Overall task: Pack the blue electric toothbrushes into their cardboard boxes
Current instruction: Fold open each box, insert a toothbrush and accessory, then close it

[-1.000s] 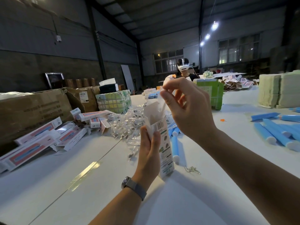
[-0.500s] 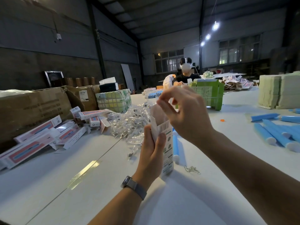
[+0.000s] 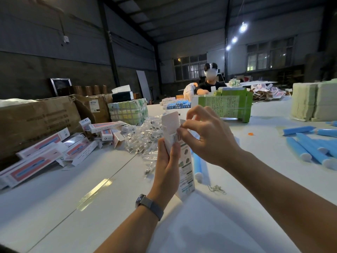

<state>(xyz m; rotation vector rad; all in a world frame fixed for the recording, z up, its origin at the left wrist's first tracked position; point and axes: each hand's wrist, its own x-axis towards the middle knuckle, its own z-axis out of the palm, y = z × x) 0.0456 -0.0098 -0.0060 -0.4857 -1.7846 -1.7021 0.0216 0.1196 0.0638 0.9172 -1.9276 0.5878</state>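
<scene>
Hands meet at frame centre over a white surface (image 3: 54,207); the left hand (image 3: 168,161), a grey watch (image 3: 148,205) on its wrist, grips a tall white toothbrush box (image 3: 185,168) upright, fingers curled round its lower half with the thumb lying across the printed face; the right hand (image 3: 209,139) pinches the box's open top flap (image 3: 171,118) between thumb and fingers (image 3: 182,133). Just behind the box, right of centre, one blue electric toothbrush (image 3: 197,167) lies on the surface; more blue toothbrushes (image 3: 310,148) lie loose at the right edge. At left — a heap of red-and-white boxes (image 3: 42,152) beside brown cartons (image 3: 36,121); clear plastic packets (image 3: 145,137) are strewn left of the held box. Farther back, above centre, a green bundle (image 3: 228,105) stands in front of a seated person (image 3: 209,83).
</scene>
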